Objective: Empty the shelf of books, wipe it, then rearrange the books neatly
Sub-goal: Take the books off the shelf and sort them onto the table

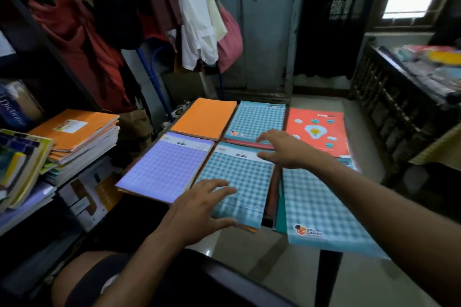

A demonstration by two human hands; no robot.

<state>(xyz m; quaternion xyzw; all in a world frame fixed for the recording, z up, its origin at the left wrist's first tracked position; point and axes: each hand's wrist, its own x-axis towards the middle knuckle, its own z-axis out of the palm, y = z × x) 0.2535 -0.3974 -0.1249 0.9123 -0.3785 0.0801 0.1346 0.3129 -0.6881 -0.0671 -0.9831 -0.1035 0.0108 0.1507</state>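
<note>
Head view is showing both hands spread open, holding nothing: the left hand [199, 209] is reaching over the teal checked paperback notebook [237, 182] on the worktop [239, 254], the right hand [287, 148] hovering at its far edge. Gripping both short edges would probably be lifting it flat.

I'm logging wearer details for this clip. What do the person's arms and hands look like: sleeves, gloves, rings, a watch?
Both forearms are bare as far as the view shows: no sleeves in sight. The left hand and right hand wear no gloves, and no rings, watch or bands can be seen on fingers or wrists.
</note>
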